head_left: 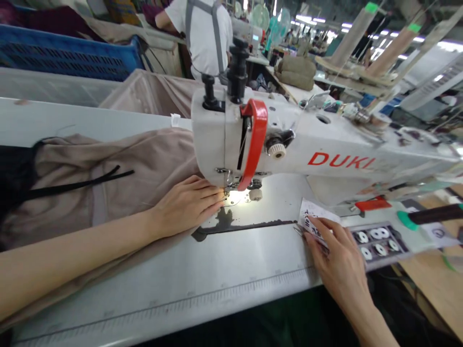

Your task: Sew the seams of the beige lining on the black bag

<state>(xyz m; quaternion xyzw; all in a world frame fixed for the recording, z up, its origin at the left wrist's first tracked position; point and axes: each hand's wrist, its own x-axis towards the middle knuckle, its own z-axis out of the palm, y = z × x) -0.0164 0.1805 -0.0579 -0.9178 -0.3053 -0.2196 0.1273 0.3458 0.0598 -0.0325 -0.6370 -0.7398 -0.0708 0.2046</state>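
Note:
My left hand (188, 205) lies flat, fingers together and stretched out, on beige fabric (119, 178) that is spread over the sewing table, with its fingertips just left of the needle and presser foot (231, 190) of a white DUKI sewing machine (289, 144). My right hand (338, 260) rests at the table's right front with its fingers on a small white paper slip with dark writing (314, 214). A black cord (83, 183) lies across the fabric.
A tray of several bobbins (378, 241) sits right of my right hand. A ruler strip runs along the white table's front edge (202, 299). A blue crate (68, 58) stands at the far left. Another person in a white shirt (206, 33) works behind the machine.

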